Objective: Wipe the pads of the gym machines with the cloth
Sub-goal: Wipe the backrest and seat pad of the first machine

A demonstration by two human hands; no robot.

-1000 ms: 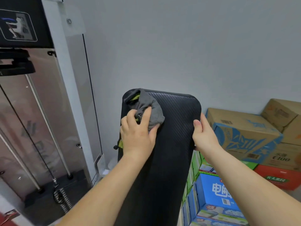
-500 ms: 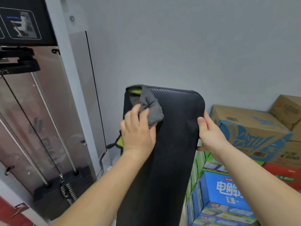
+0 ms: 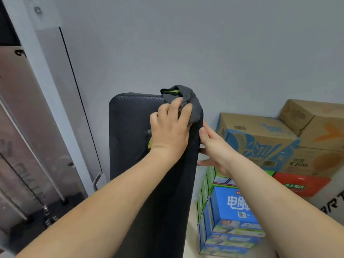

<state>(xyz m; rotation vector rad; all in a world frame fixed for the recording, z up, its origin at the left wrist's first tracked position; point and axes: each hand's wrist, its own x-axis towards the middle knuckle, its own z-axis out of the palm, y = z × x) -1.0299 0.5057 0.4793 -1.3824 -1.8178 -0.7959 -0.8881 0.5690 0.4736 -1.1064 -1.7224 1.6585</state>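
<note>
Grey wall (image 3: 204, 43) takes up most of the upper frame, and the machine frame (image 3: 33, 112) with its cables runs down the left side. Black pad (image 3: 130, 127) stands upright in the middle, rounded top edge about mid-frame, bottom cut off by the lower edge. There's an open strip of wall between the pad's left edge and the machine. On the right it's tight: stacked boxes (image 3: 260, 142) sit just beside the pad's right edge, filling the lower right.

Left hand (image 3: 170, 131) is on the pad's upper right corner, fingers closed around the grey cloth (image 3: 188, 103), which is bunched over that corner and pokes up past the top edge, a bit of green showing. Right hand (image 3: 214, 146) grips the pad's right edge just below the cloth, thumb on the front, fingers wrapped behind. The hands are close together, nearly touching.
</note>
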